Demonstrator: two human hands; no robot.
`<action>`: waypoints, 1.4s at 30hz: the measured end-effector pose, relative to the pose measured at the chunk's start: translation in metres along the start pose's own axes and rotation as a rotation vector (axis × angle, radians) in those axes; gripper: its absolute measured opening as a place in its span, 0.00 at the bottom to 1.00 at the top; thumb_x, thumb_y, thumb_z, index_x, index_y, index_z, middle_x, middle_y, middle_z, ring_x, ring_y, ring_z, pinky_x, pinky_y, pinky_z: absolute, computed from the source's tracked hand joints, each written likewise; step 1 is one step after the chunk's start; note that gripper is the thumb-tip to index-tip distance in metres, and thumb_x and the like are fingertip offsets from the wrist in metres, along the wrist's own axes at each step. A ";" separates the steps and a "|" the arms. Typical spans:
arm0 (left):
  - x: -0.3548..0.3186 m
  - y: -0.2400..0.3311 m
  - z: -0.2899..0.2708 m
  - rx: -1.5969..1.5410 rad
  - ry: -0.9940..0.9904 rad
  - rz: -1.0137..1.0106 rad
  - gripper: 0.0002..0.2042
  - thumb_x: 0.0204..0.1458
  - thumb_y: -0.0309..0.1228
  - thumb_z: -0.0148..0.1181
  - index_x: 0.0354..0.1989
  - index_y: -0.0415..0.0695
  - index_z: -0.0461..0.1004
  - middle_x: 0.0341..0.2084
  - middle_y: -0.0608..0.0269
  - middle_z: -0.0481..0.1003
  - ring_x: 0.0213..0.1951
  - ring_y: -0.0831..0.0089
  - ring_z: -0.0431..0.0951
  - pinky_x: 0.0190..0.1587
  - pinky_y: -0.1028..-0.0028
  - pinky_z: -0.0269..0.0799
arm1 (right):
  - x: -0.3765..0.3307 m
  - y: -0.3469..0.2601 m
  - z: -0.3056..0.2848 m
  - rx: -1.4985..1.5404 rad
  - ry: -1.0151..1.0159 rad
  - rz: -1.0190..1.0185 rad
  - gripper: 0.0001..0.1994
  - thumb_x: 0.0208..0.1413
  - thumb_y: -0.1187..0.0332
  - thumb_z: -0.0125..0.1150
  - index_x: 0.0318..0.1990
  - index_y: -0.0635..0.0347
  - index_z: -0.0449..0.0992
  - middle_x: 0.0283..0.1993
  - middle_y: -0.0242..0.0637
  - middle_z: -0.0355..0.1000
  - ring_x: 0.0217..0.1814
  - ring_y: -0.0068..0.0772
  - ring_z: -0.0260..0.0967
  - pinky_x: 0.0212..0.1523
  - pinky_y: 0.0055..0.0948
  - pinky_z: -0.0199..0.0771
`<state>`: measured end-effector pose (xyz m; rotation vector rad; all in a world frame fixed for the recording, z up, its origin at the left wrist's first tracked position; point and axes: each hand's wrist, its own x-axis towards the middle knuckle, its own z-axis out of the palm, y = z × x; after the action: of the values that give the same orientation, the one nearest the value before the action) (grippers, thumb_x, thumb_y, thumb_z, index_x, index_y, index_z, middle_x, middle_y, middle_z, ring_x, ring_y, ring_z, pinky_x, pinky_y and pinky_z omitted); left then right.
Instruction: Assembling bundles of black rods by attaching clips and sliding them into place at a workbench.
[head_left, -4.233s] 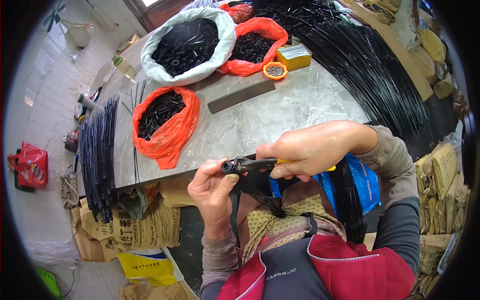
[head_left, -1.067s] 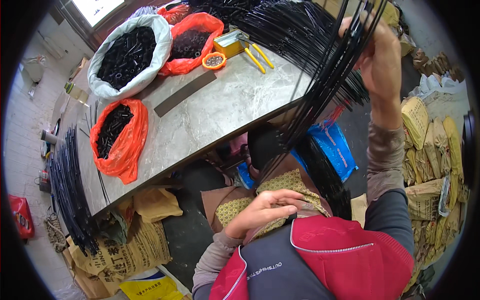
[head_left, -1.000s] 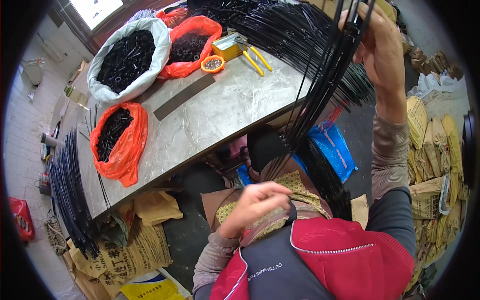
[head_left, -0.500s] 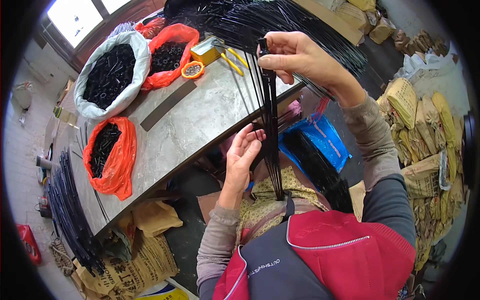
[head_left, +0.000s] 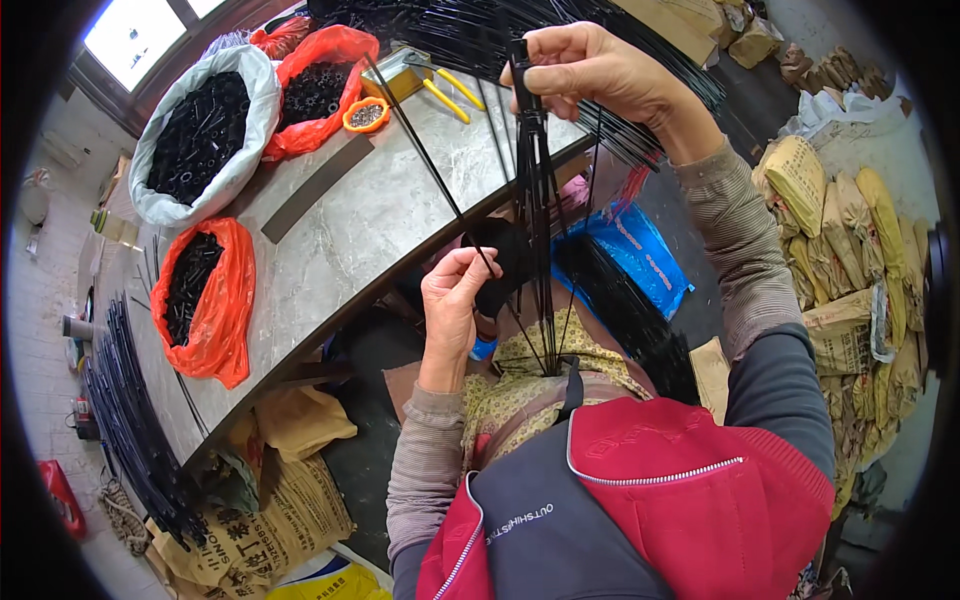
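Observation:
My right hand (head_left: 590, 72) is raised above the table edge and grips the top of a bundle of thin black rods (head_left: 538, 230) that hangs straight down to my lap. My left hand (head_left: 456, 297) is lower, in front of my chest, and pinches a single black rod (head_left: 425, 160) that slants up and left away from the bundle. The lower ends of the rods rest near my patterned apron (head_left: 520, 385).
A grey marble table (head_left: 350, 230) carries a white sack of black parts (head_left: 200, 135), two orange bags (head_left: 205, 295) of black parts, yellow-handled pliers (head_left: 445, 85), a small orange dish (head_left: 365, 113) and a large fan of black rods (head_left: 470, 25). A blue bag (head_left: 640, 255) lies by my legs. Brown sacks stand around.
My right hand has come down and left from high on the right with the bundle. My left hand has risen from my lap and now holds one rod apart.

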<state>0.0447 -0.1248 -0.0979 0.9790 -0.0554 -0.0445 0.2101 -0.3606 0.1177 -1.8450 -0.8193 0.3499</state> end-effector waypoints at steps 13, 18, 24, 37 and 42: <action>-0.003 0.000 0.002 0.133 0.143 0.094 0.05 0.63 0.25 0.68 0.43 0.37 0.84 0.32 0.68 0.81 0.34 0.82 0.78 0.41 0.80 0.73 | -0.006 -0.047 0.025 0.219 -0.073 0.145 0.08 0.67 0.69 0.66 0.45 0.64 0.80 0.32 0.29 0.76 0.27 0.17 0.71 0.28 0.18 0.71; -0.005 -0.006 -0.012 0.120 0.202 0.097 0.04 0.64 0.27 0.68 0.40 0.38 0.83 0.29 0.70 0.80 0.32 0.83 0.76 0.38 0.81 0.70 | -0.010 -0.015 0.020 -0.068 -0.035 0.029 0.13 0.68 0.60 0.64 0.48 0.62 0.80 0.38 0.34 0.82 0.24 0.11 0.69 0.24 0.13 0.69; -0.005 -0.013 -0.012 0.164 0.208 0.190 0.07 0.66 0.31 0.66 0.45 0.40 0.84 0.32 0.69 0.82 0.31 0.85 0.76 0.34 0.84 0.67 | -0.022 -0.037 0.034 0.288 0.029 0.089 0.08 0.63 0.69 0.68 0.44 0.64 0.80 0.32 0.29 0.77 0.27 0.18 0.70 0.29 0.19 0.71; 0.000 -0.024 -0.013 0.168 0.192 0.187 0.10 0.67 0.29 0.64 0.51 0.37 0.82 0.39 0.65 0.83 0.39 0.80 0.80 0.44 0.79 0.74 | -0.040 -0.036 0.026 0.323 0.006 0.087 0.09 0.61 0.72 0.68 0.46 0.67 0.80 0.36 0.35 0.79 0.28 0.19 0.70 0.29 0.20 0.71; 0.001 -0.028 -0.010 0.150 0.191 0.140 0.12 0.68 0.30 0.63 0.54 0.39 0.81 0.43 0.68 0.81 0.44 0.80 0.78 0.49 0.78 0.73 | -0.042 -0.032 0.021 0.257 0.018 0.106 0.09 0.62 0.72 0.67 0.46 0.67 0.80 0.36 0.35 0.79 0.29 0.18 0.71 0.28 0.20 0.72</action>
<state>0.0461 -0.1320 -0.1264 1.1228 0.0491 0.1846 0.1553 -0.3674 0.1321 -1.6514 -0.6340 0.4827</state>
